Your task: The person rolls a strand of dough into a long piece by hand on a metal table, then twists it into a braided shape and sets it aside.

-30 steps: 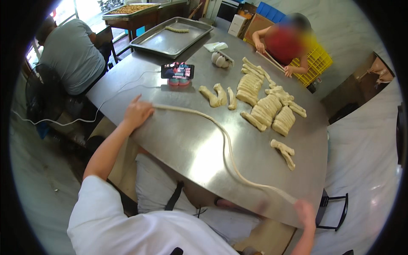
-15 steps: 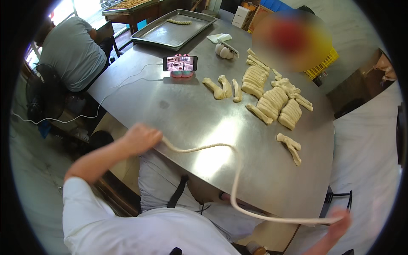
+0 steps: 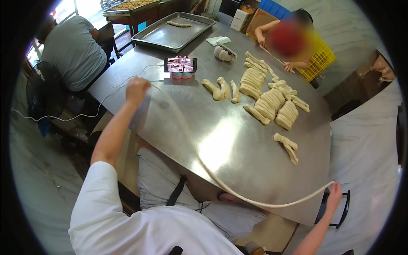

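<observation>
A long, thin rope of dough [image 3: 272, 205] spans between my two hands, sagging in a deep curve over the front of the metal table [image 3: 178, 140]. My left hand [image 3: 137, 90] is closed on one end, raised over the table's left side. Out at the right edge, my right hand [image 3: 335, 194] pinches the other end. Beyond the rope lie rows of pale dough pieces [image 3: 270, 104], packed side by side. A forked dough piece [image 3: 287, 148] rests apart from them, nearer my right hand.
A phone [image 3: 180, 65] on a pink stand, with a white cable, stands left of the dough. A metal tray [image 3: 140, 41] behind it holds one twisted dough piece [image 3: 179, 24]. Across the table, a co-worker's hands [image 3: 293, 66] handle a thin strand. Another person [image 3: 74, 53] sits at far left.
My left hand has moved up and away from me over the table. My right hand has risen. The dough rope went from a wavy S-shape to one smooth hanging curve.
</observation>
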### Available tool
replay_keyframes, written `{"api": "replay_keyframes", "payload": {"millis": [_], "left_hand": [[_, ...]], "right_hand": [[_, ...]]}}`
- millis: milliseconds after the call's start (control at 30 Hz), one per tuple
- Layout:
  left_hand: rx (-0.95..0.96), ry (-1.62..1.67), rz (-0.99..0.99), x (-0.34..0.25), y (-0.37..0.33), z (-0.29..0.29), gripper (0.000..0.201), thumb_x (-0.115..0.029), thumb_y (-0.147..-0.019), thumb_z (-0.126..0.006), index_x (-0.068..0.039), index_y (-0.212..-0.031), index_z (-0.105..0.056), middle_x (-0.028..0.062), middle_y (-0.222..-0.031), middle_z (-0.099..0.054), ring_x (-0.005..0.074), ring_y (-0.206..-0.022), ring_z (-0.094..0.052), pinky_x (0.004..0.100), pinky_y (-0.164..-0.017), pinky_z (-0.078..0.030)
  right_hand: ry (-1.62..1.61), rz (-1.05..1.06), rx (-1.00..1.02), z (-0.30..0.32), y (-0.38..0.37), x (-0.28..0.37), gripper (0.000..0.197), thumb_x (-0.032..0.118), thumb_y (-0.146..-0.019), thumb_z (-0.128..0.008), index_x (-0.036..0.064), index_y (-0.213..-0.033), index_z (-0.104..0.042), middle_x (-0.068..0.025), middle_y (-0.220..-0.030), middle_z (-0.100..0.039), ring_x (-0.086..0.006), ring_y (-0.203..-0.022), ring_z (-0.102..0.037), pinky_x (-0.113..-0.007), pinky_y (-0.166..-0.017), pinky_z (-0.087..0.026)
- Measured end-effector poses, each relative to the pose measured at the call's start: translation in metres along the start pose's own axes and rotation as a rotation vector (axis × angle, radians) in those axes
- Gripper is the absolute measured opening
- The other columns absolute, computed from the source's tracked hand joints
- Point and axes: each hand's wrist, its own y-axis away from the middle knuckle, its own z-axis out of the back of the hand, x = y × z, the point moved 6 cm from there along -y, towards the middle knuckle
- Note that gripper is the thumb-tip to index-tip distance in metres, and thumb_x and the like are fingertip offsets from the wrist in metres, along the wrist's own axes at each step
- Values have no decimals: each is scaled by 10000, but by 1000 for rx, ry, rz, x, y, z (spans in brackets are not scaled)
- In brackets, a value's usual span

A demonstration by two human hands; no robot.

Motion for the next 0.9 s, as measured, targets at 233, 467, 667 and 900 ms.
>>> {"api": "replay_keyframes", "payload": {"millis": [233,467,667,900], "left_hand": [[375,139,38,-52,38,-21,310,-334,-1011,-723,-83,-1190,-759,171,-1133,-761,370,-1109,-691,544,-1044,-511],[156,-68,-395,-90,127,38,458,-302,-1023,-693,-7,-1370,-644,186,-1485,-638,378,-1344,-622,505,-1070,-534],[-26,108,-89,-63,20,-3,137,-217,-945,-768,-183,-1076,-777,93,-929,-742,328,-960,-716,512,-789,-575],[217,240,-158,-80,29,-15,275,-283,-1035,-709,-145,-1272,-733,104,-1185,-762,363,-1017,-728,527,-929,-571]], "right_hand": [[113,67,534,-47,94,63,243,209,-1090,-611,0,-1150,-721,-248,-1047,-743,-402,-963,-726,-500,-853,-554],[489,169,485,-57,163,-42,274,166,-1087,-586,39,-1268,-748,-256,-1011,-758,-376,-829,-732,-470,-797,-594],[-23,-203,133,-56,68,-8,315,184,-1122,-547,21,-1332,-718,-129,-850,-738,-236,-695,-699,-416,-691,-570],[199,10,572,-72,94,40,279,184,-1077,-567,0,-1137,-768,-180,-887,-763,-238,-686,-682,-410,-677,-567]]}}
